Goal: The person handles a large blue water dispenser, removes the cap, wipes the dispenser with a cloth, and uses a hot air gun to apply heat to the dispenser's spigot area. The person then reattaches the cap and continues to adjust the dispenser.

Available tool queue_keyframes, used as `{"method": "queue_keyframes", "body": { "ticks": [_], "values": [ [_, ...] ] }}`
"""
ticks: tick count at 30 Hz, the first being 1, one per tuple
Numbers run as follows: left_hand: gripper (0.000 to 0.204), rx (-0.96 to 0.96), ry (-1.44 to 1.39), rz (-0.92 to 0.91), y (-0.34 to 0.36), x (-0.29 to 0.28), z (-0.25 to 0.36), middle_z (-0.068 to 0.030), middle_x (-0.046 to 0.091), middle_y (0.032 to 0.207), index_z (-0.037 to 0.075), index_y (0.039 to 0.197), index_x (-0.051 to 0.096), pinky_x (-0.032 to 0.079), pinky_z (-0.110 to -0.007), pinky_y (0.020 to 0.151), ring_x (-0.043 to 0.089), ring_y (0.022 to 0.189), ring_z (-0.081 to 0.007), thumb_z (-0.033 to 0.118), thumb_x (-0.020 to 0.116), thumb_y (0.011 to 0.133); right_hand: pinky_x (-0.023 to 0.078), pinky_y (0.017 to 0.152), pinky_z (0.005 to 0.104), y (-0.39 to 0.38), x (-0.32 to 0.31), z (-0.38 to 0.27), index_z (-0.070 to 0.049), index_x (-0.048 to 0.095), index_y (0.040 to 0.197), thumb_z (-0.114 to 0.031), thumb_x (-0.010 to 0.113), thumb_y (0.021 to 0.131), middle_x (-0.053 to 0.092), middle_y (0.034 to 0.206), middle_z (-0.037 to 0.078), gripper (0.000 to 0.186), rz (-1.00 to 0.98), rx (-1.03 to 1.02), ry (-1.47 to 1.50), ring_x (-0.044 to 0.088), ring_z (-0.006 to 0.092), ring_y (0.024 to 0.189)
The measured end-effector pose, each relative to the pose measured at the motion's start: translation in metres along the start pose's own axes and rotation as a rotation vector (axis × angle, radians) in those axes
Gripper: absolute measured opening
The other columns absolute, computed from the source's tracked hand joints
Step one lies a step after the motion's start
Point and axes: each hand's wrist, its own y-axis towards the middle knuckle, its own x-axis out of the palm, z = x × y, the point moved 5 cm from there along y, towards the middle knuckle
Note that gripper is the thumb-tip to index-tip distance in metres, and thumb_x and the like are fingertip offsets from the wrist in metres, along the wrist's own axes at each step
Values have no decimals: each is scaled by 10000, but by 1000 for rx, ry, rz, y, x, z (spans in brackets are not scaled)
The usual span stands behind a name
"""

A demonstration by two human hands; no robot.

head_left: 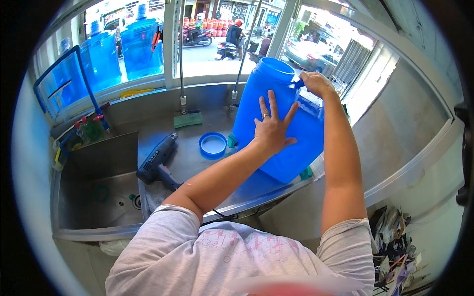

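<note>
A large blue plastic water jug (pixel 301 158) stands tilted on the steel counter, its round mouth uncapped at the top. My left hand (pixel 273 123) lies flat on its side with the fingers spread. At the jug's upper right edge, my right hand (pixel 318 85) is closed round the handle, which the fingers partly hide. A pale patterned label (pixel 312 105) shows just below that hand. Low on the jug's left side sticks out a small green tap (pixel 232 141). Left of it lie a blue round cap (pixel 213 144) and a dark heat gun (pixel 157 160).
A steel sink basin (pixel 98 172) is set in at the left. A green sponge pad (pixel 187 120) lies near two upright pipes. A blue hacksaw-like frame (pixel 84 74) leans by the window. More blue jugs (pixel 140 49) stand at the window. The counter's front edge (pixel 237 212) runs before me.
</note>
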Motion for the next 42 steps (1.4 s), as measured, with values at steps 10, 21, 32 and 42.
{"method": "queue_keyframes", "body": {
  "ticks": [10, 21, 32, 42],
  "values": [
    [882, 487, -76, 305, -13, 24, 13, -235, 143, 1620, 229, 1559, 310, 134, -668, 1170, 123, 1485, -505, 669, 611, 856, 416, 561, 336, 2, 3, 1, -86, 583, 764, -458, 343, 987, 525, 646, 39, 496, -292, 256, 296, 482, 161, 572],
    [767, 584, -213, 636, 33, 31, 21, -159, 540, 1388, 72, 1433, 480, 275, -492, 1192, 482, 1336, -309, 588, 616, 882, 393, 516, 323, 2, 2, -3, -100, 607, 711, -470, 370, 958, 545, 609, 31, 504, -451, 372, 312, 479, 145, 520],
    [735, 584, -178, 749, 32, 44, 18, -118, 528, 1428, 107, 1422, 518, 257, -475, 1207, 439, 1391, -279, 604, 602, 887, 411, 524, 312, -5, -7, -10, -94, 656, 826, -442, 359, 991, 622, 673, 0, 486, -512, 435, 231, 477, 94, 524],
    [739, 573, -150, 741, 36, 45, 19, -117, 550, 1387, 115, 1406, 527, 263, -470, 1205, 478, 1342, -275, 639, 567, 885, 340, 510, 299, -3, 3, -5, -113, 596, 704, -515, 406, 940, 501, 599, 2, 503, -423, 402, 329, 406, 108, 516]
  ]
}}
